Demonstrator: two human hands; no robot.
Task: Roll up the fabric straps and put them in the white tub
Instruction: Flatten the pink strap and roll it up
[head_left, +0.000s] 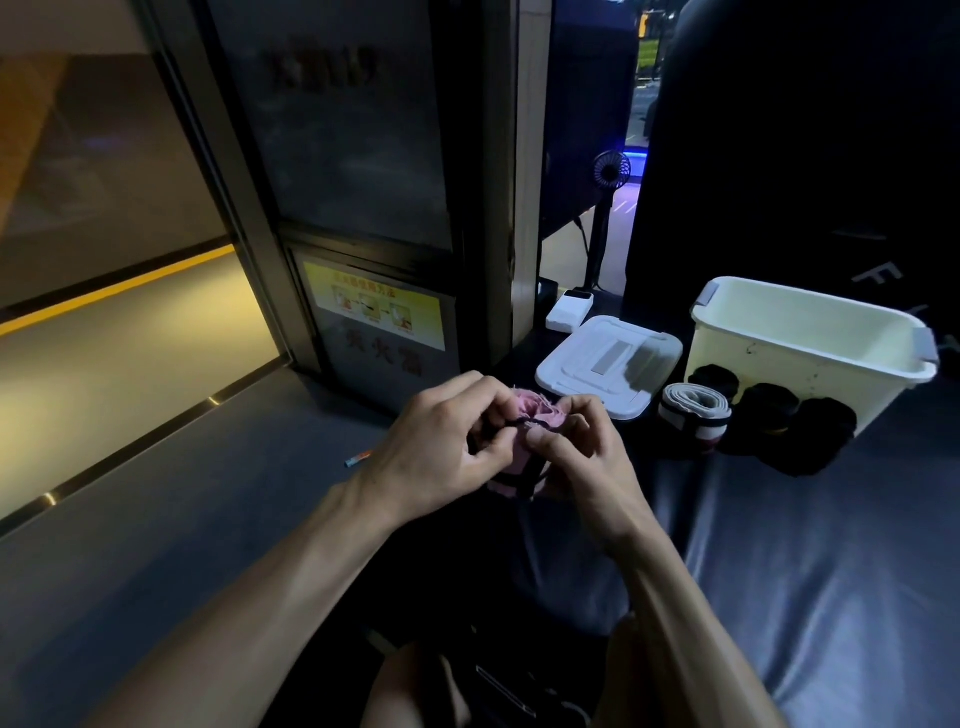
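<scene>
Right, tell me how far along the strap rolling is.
Done: one white rolled strap and three black rolled straps sit on the dark mat beside the white plastic tub. In hand: both hands, left and right, grip a pink fabric strap. Left: getting the rolls into the tub; its inside isn't fully visible.

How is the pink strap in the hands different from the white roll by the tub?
The pink strap is held in the air, pinched by the left hand and right hand; the white roll lies untouched on the dark mat against the white tub. The pink strap looks frayed and is mostly hidden by fingers; the white roll shows fully, neatly wound. Both have a dark band across them and are outside the tub.
</scene>
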